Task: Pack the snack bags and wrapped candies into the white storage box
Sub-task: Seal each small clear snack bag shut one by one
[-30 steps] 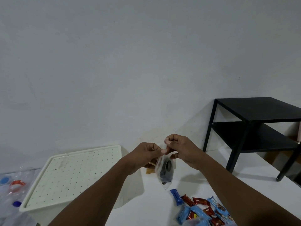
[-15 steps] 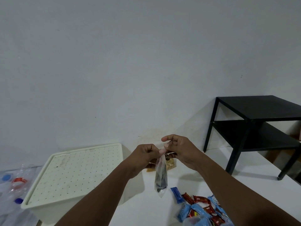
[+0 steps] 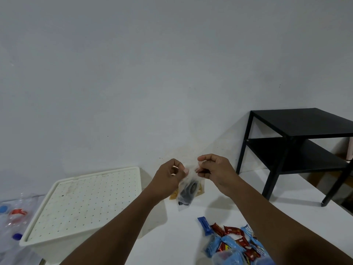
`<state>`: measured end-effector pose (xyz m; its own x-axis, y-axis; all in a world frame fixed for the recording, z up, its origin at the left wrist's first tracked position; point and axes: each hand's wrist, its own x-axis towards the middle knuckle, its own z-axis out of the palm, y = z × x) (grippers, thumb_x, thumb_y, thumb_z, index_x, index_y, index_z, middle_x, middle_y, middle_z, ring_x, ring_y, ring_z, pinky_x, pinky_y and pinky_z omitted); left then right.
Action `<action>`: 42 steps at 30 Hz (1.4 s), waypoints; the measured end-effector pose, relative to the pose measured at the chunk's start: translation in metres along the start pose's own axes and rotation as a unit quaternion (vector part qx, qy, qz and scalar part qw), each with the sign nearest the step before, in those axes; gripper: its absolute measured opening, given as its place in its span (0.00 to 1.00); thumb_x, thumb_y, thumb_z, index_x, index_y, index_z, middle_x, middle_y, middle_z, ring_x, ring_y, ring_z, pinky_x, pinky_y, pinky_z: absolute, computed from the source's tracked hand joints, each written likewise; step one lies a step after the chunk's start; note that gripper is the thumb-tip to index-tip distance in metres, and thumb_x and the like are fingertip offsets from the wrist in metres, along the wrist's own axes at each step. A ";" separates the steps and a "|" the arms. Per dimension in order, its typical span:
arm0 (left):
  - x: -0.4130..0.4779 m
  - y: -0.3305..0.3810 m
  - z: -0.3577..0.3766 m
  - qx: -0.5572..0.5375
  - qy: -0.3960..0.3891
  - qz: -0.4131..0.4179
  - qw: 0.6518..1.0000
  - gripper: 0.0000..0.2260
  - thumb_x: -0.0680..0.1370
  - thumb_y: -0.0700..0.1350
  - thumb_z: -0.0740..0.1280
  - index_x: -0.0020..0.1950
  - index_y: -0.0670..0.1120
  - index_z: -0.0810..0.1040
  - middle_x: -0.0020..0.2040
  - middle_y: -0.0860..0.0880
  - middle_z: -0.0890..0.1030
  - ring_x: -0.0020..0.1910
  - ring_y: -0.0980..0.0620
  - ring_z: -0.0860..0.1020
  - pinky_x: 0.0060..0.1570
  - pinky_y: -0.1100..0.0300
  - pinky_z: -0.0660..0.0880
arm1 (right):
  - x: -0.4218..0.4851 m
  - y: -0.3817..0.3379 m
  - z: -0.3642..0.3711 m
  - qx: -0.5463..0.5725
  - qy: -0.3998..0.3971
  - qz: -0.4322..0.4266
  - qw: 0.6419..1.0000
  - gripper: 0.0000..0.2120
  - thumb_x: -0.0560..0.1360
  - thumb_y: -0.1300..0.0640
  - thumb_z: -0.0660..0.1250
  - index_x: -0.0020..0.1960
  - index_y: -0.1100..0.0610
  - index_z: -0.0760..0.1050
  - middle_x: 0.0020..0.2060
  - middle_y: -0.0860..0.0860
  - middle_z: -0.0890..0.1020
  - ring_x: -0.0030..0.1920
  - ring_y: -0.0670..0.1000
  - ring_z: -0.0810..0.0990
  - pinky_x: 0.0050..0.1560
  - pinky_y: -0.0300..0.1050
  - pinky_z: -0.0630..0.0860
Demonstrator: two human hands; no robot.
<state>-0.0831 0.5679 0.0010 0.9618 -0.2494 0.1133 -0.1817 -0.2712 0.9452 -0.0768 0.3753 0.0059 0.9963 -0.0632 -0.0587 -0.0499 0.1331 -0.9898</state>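
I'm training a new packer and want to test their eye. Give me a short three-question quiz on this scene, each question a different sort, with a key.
1. True or false: the lid sits on the white box.
2. What do the left hand and right hand pinch together? A. a clear bag B. a bottle C. a blue candy
3. Fill in: the wrapped candies lie to the box's ____ (left or right).
Key: 1 true; 2 A; 3 right.
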 end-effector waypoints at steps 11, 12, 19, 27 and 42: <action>0.011 -0.023 0.036 0.125 -0.084 0.062 0.987 0.10 0.76 0.41 0.68 0.52 0.52 0.86 0.60 0.52 0.83 0.55 0.53 0.81 0.56 0.57 0.80 | 0.017 0.006 -0.037 0.104 0.103 0.077 0.986 0.05 0.77 0.70 0.66 0.51 0.64 0.77 0.39 0.62 0.83 0.43 0.57 0.84 0.50 0.50 0.82; 0.015 -0.028 0.042 0.167 -0.084 0.064 0.980 0.12 0.77 0.42 0.68 0.57 0.53 0.84 0.62 0.54 0.81 0.56 0.53 0.80 0.55 0.62 0.79 | 0.018 0.006 -0.040 0.104 0.099 0.081 0.986 0.05 0.78 0.69 0.66 0.51 0.64 0.77 0.39 0.62 0.83 0.43 0.57 0.84 0.50 0.50 0.82; 0.048 -0.037 0.062 0.053 -0.009 -0.020 0.998 0.14 0.79 0.34 0.63 0.51 0.48 0.86 0.52 0.51 0.85 0.51 0.48 0.84 0.48 0.58 0.83 | 0.039 0.019 -0.075 -0.057 0.061 0.056 0.995 0.08 0.76 0.62 0.69 0.49 0.53 0.72 0.46 0.54 0.78 0.48 0.52 0.77 0.49 0.50 0.76; 0.081 -0.069 0.078 -0.006 0.002 -0.099 0.995 0.06 0.75 0.37 0.74 0.50 0.45 0.84 0.50 0.47 0.85 0.44 0.48 0.85 0.44 0.58 0.81 | 0.068 0.083 -0.104 -0.029 -0.097 0.113 0.988 0.07 0.75 0.65 0.71 0.51 0.56 0.81 0.50 0.55 0.85 0.55 0.56 0.83 0.56 0.55 0.80; 0.154 -0.177 0.116 0.200 0.068 -0.198 0.957 0.12 0.74 0.40 0.72 0.56 0.50 0.84 0.50 0.54 0.83 0.47 0.55 0.82 0.51 0.71 0.76 | 0.179 0.176 -0.120 -0.159 -0.111 0.194 0.962 0.07 0.75 0.58 0.70 0.50 0.48 0.83 0.54 0.53 0.82 0.57 0.55 0.81 0.62 0.56 0.79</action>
<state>0.0740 0.4699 -0.1845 0.9843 0.0633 -0.1647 0.1650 -0.6601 0.7329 0.0841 0.2684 -0.1945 0.8870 0.1471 -0.4377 -0.4052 -0.2066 -0.8906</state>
